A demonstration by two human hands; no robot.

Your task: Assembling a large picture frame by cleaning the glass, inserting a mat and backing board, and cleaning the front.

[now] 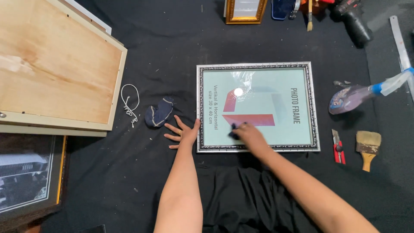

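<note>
A silver-edged picture frame (317, 108) with a pale printed insert under glass lies flat on the black cloth. My right hand (251, 136) presses a small dark cloth (234, 131) onto the glass near the frame's lower middle. My left hand (183, 133) rests open and flat on the black cloth, fingers spread, its thumb touching the frame's lower left edge. A crumpled dark blue rag (158, 113) lies just left of that hand.
A large frame lying face down, with a wooden back (51, 64), fills the upper left, and a piece of white cord (129, 102) lies beside it. A spray bottle (358, 96), a red cutter (338, 146) and a paintbrush (368, 146) lie to the right. A gold frame (245, 12) stands at the top.
</note>
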